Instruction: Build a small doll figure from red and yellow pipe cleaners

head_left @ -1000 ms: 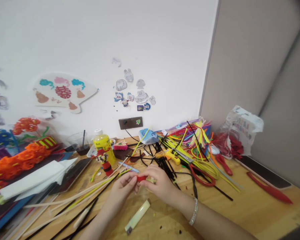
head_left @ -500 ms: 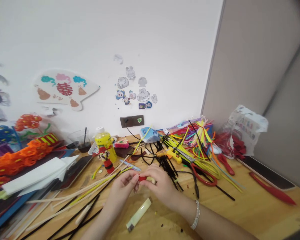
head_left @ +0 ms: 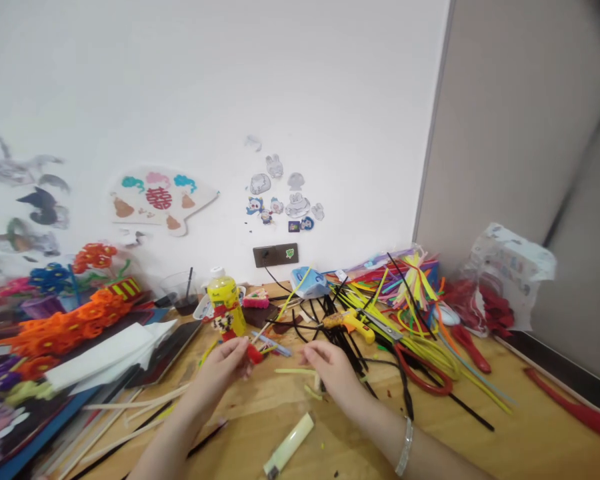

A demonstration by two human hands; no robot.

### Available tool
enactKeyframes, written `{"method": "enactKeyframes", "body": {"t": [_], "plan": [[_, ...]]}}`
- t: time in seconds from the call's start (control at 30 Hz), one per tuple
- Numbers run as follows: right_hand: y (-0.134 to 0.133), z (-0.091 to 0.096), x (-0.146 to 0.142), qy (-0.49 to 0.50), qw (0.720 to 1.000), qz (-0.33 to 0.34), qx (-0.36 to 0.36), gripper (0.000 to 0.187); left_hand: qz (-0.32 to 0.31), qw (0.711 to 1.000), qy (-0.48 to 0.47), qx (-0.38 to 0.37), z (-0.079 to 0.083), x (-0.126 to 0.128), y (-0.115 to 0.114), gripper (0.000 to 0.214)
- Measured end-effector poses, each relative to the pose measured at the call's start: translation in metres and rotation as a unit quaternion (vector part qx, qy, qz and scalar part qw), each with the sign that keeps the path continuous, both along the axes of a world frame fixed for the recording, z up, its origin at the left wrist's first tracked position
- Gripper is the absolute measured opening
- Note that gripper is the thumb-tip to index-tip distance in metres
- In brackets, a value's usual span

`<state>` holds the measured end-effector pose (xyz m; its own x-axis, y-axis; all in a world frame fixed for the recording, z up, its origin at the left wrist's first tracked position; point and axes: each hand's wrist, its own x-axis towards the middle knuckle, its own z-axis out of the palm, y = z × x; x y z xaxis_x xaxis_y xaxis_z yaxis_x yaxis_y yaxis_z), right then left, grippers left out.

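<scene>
My left hand (head_left: 221, 368) is shut on a small red pipe-cleaner piece (head_left: 254, 354), which sticks out past its fingertips. My right hand (head_left: 333, 370) is apart from it, fingers together and holding nothing I can see. Just beside those fingers lie thin pale-yellow strips (head_left: 294, 371) on the wooden table (head_left: 230, 407). A cream plastic lighter (head_left: 289, 445) lies below and between my hands. A silver bracelet (head_left: 405, 447) circles my right wrist.
Behind my hands stand a yellow bottle (head_left: 225, 308) and a small red-and-white figure. To the right lie a yellow glue gun (head_left: 353, 323), red-handled scissors (head_left: 423, 370), and a heap of coloured strips. Orange pipe-cleaner flowers (head_left: 70, 330) lie at the left.
My hands have come apart, with the red piece staying in my left hand. Pale-yellow strips now show on the table. The whole scene has shifted slightly in view.
</scene>
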<state>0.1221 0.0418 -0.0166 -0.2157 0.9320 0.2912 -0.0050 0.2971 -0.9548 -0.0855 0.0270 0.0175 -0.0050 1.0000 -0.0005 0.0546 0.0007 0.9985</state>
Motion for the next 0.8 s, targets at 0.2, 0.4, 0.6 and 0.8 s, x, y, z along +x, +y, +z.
{"method": "enactKeyframes", "body": {"t": [0.2,0.4,0.6,0.8], "plan": [[0.008,-0.009,0.0,-0.026,1.0,-0.012,0.004,0.026,0.095,0.995,0.03,-0.014,-0.011,-0.053,0.015,0.039],[0.005,-0.005,0.001,-0.044,0.999,-0.006,0.006,0.027,0.202,0.979,0.026,0.01,-0.019,-0.082,0.023,0.041],[0.004,-0.004,0.001,-0.053,0.999,-0.003,-0.004,0.023,0.234,0.971,0.052,0.003,-0.027,-0.087,0.028,0.046],[0.004,-0.005,0.003,-0.069,0.998,0.006,0.005,0.023,0.203,0.974,0.099,-0.018,-0.029,-0.074,0.042,0.046]]}}
